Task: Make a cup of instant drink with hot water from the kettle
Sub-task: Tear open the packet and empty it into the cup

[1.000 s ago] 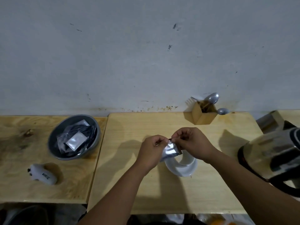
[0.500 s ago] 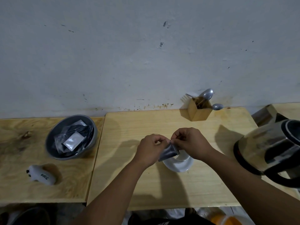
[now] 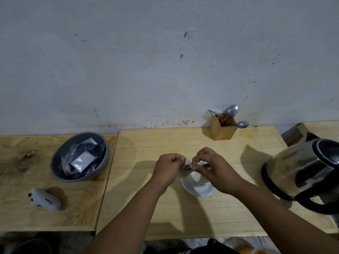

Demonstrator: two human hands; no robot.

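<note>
A small silver sachet [image 3: 185,168] is pinched at its top between my left hand [image 3: 168,169] and my right hand [image 3: 214,167], just above a white cup [image 3: 199,187] standing on the middle of the wooden table [image 3: 183,213]. The sachet is mostly hidden by my fingers. A steel kettle with a black lid and handle [image 3: 308,173] stands at the right edge of the table, apart from my right forearm.
A grey bowl [image 3: 60,173] with several silver sachets sits on the left table. A small white device [image 3: 45,199] lies in front of it. A wooden holder [image 3: 222,128] with spoons and a fork stands by the wall.
My hands stay over the cup with the sachet, my fingers shifting at its top edge. The view has tilted slightly.
</note>
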